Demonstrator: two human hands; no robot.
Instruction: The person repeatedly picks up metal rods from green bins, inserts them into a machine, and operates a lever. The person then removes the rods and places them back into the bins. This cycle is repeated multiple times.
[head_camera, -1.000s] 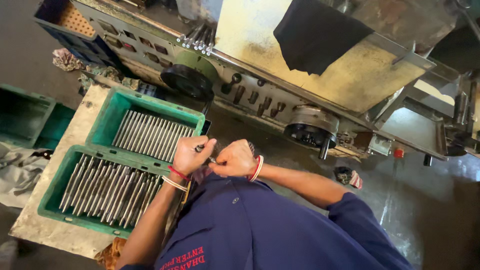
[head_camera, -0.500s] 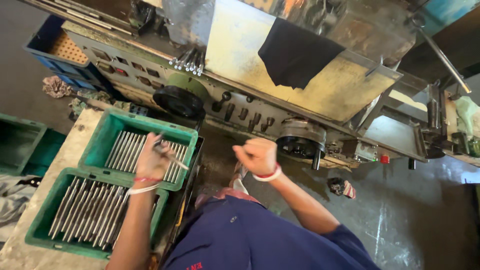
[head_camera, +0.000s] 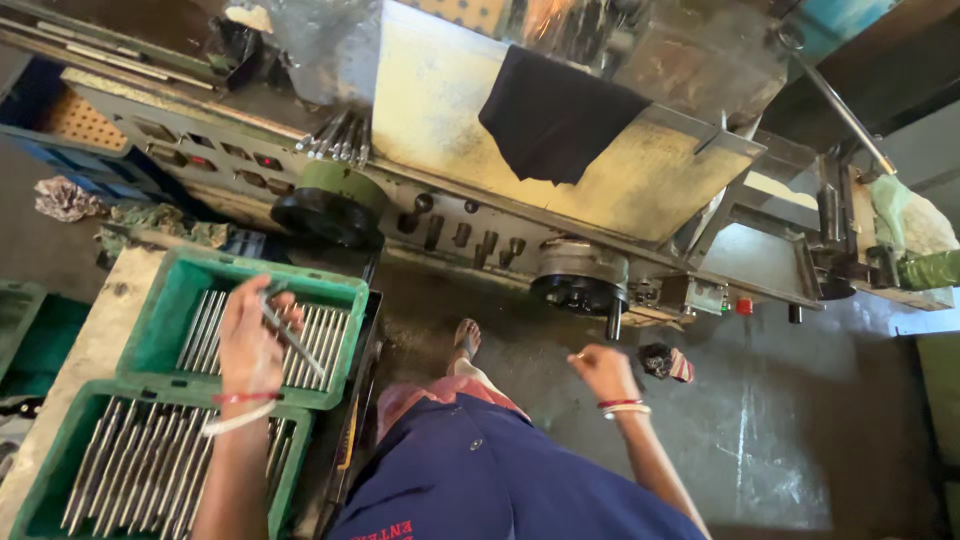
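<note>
Left hand (head_camera: 250, 340) is over the upper green crate (head_camera: 160, 320), fingers closed on a thin steel rod (head_camera: 295, 340). The rod sits angled across the rows of rods lying in the crate, its lower end just above them.

Right hand (head_camera: 603, 372) hangs free above the wet concrete floor (head_camera: 800, 440), fingers loosely curled, holding nothing that I can see.

Risks as I read them:
- Rod is gripped near one end only. If the grip slackens it tips, drops onto the row and knocks neighbours out of line.
- Crates sit close to the tabletop (head_camera: 95, 340) edge, near the gap beside the machine (head_camera: 560, 190). A rod sliding off likely goes down there.
- Floor looks slick and the sandalled foot (head_camera: 465, 338) is open, so a dropped rod or a slip is a hazard.
- Loose rods (head_camera: 335, 135) lie bunched on the machine ledge above the black handwheel (head_camera: 325, 215) and could roll off.

Packaging: two green plastic crates, rectangular, open-topped, the lower crate (head_camera: 60, 460) also full of rods. Blue crate (head_camera: 40, 110) top left with a perforated orange insert. No readable label on any crate. Small red button (head_camera: 743, 306) on the machine front. Black cloth (head_camera: 555, 115) draped over the yellowish cover.
</note>
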